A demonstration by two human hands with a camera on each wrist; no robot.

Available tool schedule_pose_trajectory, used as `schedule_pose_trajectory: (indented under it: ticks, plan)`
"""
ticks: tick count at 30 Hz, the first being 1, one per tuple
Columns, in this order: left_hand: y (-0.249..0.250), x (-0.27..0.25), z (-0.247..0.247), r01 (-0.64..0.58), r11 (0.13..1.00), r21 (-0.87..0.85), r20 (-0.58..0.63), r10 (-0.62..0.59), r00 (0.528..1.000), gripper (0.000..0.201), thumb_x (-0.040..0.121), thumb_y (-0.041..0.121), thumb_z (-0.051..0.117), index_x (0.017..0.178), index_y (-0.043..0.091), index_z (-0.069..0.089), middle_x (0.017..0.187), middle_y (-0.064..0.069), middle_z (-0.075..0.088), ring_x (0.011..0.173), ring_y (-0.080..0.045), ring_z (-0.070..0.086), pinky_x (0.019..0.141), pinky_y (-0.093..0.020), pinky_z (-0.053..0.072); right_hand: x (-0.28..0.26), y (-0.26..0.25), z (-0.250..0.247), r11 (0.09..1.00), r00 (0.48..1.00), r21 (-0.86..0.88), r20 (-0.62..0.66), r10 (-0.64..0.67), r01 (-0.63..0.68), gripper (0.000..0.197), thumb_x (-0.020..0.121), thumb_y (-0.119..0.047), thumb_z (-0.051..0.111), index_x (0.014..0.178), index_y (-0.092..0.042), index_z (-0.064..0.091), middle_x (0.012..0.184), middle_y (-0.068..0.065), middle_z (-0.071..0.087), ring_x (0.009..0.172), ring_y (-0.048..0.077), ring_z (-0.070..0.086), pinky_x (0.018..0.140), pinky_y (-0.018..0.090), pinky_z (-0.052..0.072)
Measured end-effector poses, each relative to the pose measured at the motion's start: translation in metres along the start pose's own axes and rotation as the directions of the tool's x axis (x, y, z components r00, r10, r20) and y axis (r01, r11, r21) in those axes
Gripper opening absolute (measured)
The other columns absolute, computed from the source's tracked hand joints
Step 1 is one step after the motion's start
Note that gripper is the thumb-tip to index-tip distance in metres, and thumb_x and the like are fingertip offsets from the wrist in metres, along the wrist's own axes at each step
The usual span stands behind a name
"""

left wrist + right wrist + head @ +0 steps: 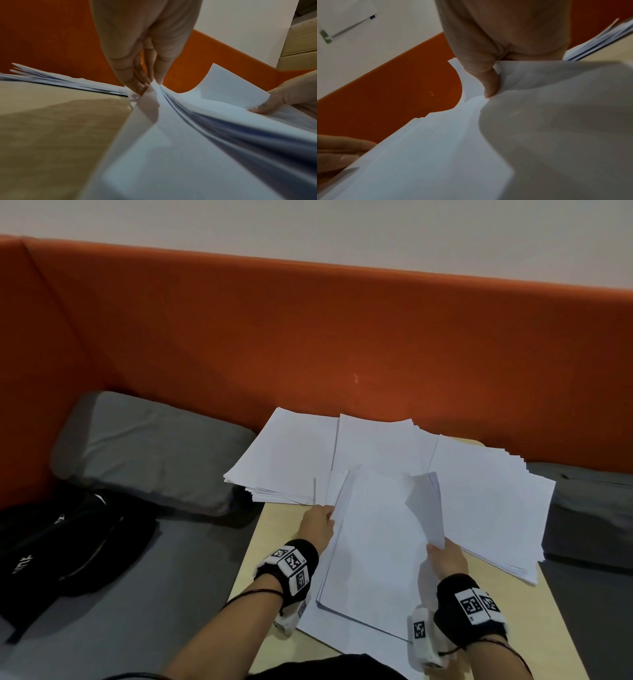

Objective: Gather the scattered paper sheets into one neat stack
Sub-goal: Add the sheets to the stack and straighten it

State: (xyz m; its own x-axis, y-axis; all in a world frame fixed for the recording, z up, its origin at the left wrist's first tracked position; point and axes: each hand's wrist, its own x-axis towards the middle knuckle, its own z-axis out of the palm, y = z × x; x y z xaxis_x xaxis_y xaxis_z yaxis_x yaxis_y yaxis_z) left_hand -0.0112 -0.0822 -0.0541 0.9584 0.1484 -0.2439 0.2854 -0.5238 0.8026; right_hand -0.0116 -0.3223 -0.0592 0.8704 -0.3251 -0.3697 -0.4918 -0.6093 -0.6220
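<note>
Several loose piles of white paper lie on the tabletop [274, 529], a light wooden surface set against an orange backrest [308, 337]. Largest is the fanned far spread [376, 446], lying beyond both hands; its edges are staggered and it is not squared. Just right of the right hand sits a second offset pile [493, 508]. Between the two hands lies the centre bundle [373, 542], raised at both long edges.

The left hand [317, 525] has its grip closed on the bundle's left edge: the left wrist view shows fingers [135, 81] and thumb pinching several sheets together. The right hand [445, 559] has its grip closed on the right edge, where a curled sheet [428, 508] stands up; the right wrist view shows the thumb [488, 81] pressed on top.

Assessment: the paper is light, limp and slick sheet on sheet. It bows under its own weight and will slide out of register if held at one corner. Best hold is at opposite long edges near mid-length, thumbs above, fingers beneath, then tap the edges on the tabletop. Creasing at the curled sheet is the main risk.
</note>
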Motion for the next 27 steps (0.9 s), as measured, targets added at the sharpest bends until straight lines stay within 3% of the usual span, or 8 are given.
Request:
schedule_pose_trajectory:
  ticks: [3, 8, 12, 16, 21, 25, 27]
  plan:
    - [-0.0004, -0.0008, -0.0002, 0.025, 1.000, -0.012, 0.021, -0.025, 0.999, 0.040, 0.096, 0.001, 0.042, 0.136, 0.003, 0.044, 0.134, -0.014, 0.051, 0.121, -0.025, 0.051, 0.105, -0.028, 0.040, -0.0003, -0.0002, 0.0003, 1.000, 1.000, 0.004, 0.003, 0.005, -0.005, 0.023, 0.094, -0.006, 0.041, 0.106, 0.007, 0.057, 0.100, 0.023, 0.059, 0.084, 0.027, 0.046, 0.076, 0.029, 0.033]
    - [-0.0016, 0.0011, -0.0015, 0.004, 1.000, -0.018, 0.005, -0.004, 1.000, 0.036, 0.096, -0.001, 0.040, 0.131, 0.001, 0.050, 0.129, -0.015, 0.055, 0.116, -0.026, 0.055, 0.094, -0.020, 0.040, -0.0009, -0.0006, 0.0008, 1.000, 1.000, 0.014, 0.003, 0.016, -0.016, 0.025, 0.094, -0.007, 0.042, 0.110, 0.006, 0.057, 0.110, 0.026, 0.060, 0.093, 0.034, 0.053, 0.078, 0.031, 0.035]
    - [0.0005, 0.0000, -0.0051, -0.029, 0.996, 0.087, 0.045, 0.025, 0.999, 0.037, 0.096, -0.003, 0.037, 0.131, -0.002, 0.049, 0.106, -0.012, 0.061, 0.107, -0.023, 0.056, 0.081, -0.018, 0.044, -0.0007, -0.0005, 0.0013, 0.999, 1.000, 0.028, 0.004, 0.029, -0.029, 0.025, 0.094, -0.008, 0.043, 0.111, 0.004, 0.057, 0.112, 0.026, 0.060, 0.091, 0.032, 0.052, 0.079, 0.033, 0.037]
    - [0.0040, -0.0039, -0.0077, -0.062, 0.978, 0.199, 0.074, 0.048, 0.996, 0.042, 0.097, 0.001, 0.036, 0.139, 0.006, 0.042, 0.123, -0.023, 0.056, 0.104, -0.029, 0.055, 0.096, -0.038, 0.044, -0.0018, -0.0014, 0.0014, 0.999, 0.999, 0.024, 0.002, 0.036, -0.036, 0.028, 0.094, -0.008, 0.042, 0.115, 0.004, 0.056, 0.114, 0.026, 0.060, 0.100, 0.037, 0.055, 0.080, 0.033, 0.037]
    - [0.0024, -0.0049, -0.0088, -0.097, 0.977, 0.189, 0.013, 0.096, 0.995, 0.036, 0.095, 0.004, 0.042, 0.129, 0.007, 0.052, 0.125, -0.018, 0.058, 0.116, -0.032, 0.053, 0.098, -0.032, 0.042, -0.0035, -0.0026, 0.0012, 0.999, 0.999, 0.006, -0.002, 0.039, -0.039, 0.026, 0.094, -0.007, 0.042, 0.113, 0.004, 0.057, 0.113, 0.026, 0.060, 0.105, 0.039, 0.055, 0.077, 0.031, 0.034]
    - [0.0025, -0.0048, -0.0077, -0.041, 0.985, 0.167, 0.084, 0.027, 0.996, 0.044, 0.095, 0.000, 0.039, 0.138, 0.008, 0.043, 0.126, -0.021, 0.054, 0.114, -0.035, 0.054, 0.099, -0.039, 0.045, -0.0044, -0.0029, 0.0012, 0.999, 0.999, 0.007, -0.004, 0.038, -0.038, 0.027, 0.094, -0.007, 0.042, 0.114, 0.004, 0.056, 0.114, 0.026, 0.060, 0.106, 0.039, 0.055, 0.078, 0.031, 0.035]
    - [0.0027, -0.0051, -0.0076, -0.051, 0.978, 0.201, 0.100, 0.031, 0.994, 0.046, 0.096, 0.001, 0.038, 0.141, 0.009, 0.038, 0.128, -0.019, 0.052, 0.117, -0.032, 0.052, 0.100, -0.037, 0.044, -0.0051, -0.0033, 0.0009, 0.999, 0.999, 0.007, -0.001, 0.036, -0.036, 0.027, 0.094, -0.007, 0.041, 0.114, 0.004, 0.056, 0.114, 0.026, 0.060, 0.105, 0.039, 0.055, 0.077, 0.031, 0.034]
